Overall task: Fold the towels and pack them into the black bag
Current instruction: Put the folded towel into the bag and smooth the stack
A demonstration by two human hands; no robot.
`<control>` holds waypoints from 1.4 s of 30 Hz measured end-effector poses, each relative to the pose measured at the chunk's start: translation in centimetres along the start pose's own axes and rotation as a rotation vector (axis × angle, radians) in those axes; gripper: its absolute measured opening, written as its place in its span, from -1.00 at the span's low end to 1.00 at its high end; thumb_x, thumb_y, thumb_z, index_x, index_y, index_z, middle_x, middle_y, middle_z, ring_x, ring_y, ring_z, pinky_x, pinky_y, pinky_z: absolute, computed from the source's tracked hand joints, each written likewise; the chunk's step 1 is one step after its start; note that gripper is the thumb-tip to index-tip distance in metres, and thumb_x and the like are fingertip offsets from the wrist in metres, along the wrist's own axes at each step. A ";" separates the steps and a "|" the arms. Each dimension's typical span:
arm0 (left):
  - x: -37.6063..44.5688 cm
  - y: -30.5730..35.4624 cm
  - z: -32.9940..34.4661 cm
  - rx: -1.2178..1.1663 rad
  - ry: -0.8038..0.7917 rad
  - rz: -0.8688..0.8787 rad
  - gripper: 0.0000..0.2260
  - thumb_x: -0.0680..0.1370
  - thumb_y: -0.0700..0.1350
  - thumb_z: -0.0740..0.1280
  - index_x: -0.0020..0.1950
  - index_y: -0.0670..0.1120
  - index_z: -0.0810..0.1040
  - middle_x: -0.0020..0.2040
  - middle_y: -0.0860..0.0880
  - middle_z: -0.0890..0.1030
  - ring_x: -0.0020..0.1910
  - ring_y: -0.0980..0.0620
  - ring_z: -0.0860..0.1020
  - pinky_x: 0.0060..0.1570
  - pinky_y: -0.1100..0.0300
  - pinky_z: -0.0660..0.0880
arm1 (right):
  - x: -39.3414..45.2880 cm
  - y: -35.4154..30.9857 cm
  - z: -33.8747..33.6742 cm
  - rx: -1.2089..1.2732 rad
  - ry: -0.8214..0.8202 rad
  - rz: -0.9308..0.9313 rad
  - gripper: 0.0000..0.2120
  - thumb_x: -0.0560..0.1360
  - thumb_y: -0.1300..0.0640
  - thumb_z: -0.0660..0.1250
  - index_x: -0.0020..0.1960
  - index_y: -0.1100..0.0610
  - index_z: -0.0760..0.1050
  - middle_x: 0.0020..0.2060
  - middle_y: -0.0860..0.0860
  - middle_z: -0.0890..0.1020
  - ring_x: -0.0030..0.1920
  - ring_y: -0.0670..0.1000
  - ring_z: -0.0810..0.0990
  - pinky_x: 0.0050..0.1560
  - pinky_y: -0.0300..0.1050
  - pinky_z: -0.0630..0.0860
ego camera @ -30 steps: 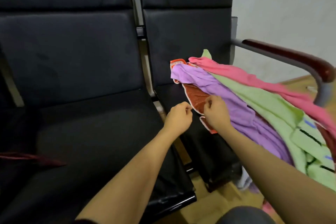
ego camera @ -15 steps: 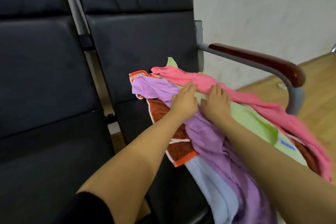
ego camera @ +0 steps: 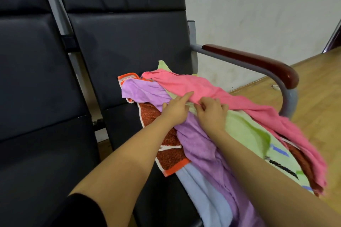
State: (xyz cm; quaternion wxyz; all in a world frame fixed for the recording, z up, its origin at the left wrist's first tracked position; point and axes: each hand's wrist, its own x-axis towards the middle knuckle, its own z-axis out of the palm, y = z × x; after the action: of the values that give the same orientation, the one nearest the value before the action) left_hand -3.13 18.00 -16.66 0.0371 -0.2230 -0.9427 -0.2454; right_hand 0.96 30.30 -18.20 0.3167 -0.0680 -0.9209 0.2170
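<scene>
Pink terry towel [ego camera: 212,90] lies rumpled across the top of a loose heap on the black padded chair seat [ego camera: 121,123], and both hands meet at its near edge. The left hand [ego camera: 175,108] has its forefinger stretched along the pink hem, the thumb hidden beneath, so I cannot tell if it pinches. The right hand [ego camera: 212,114], just beside it, curls its fingertips into the same hem. Under both wrists runs a lilac towel [ego camera: 199,145]; past the right hand lies a pale green towel [ego camera: 245,131], and below the left forearm a rust-orange towel [ego camera: 169,151]. Lifting the pink one could drag its neighbours off the seat, since their ends already hang over the edge. No black bag is in view.
</scene>
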 end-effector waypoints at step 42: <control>-36.7 -12.6 -17.9 -0.248 0.625 -0.528 -0.76 0.55 -0.09 0.24 0.21 -0.04 0.48 0.07 0.04 0.57 0.08 0.01 0.52 0.17 0.07 0.41 | -20.1 -30.2 -1.3 0.120 -0.348 -0.656 -0.42 0.37 -0.05 -0.19 0.11 0.18 0.45 0.03 0.10 0.44 0.00 0.14 0.38 -0.01 0.00 0.20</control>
State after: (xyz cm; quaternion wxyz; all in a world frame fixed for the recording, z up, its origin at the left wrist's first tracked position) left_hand 23.63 -15.20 -13.13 0.2299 0.1081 -0.8743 -0.4137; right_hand 18.02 -1.58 -15.08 0.2113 0.2871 -0.9194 0.1662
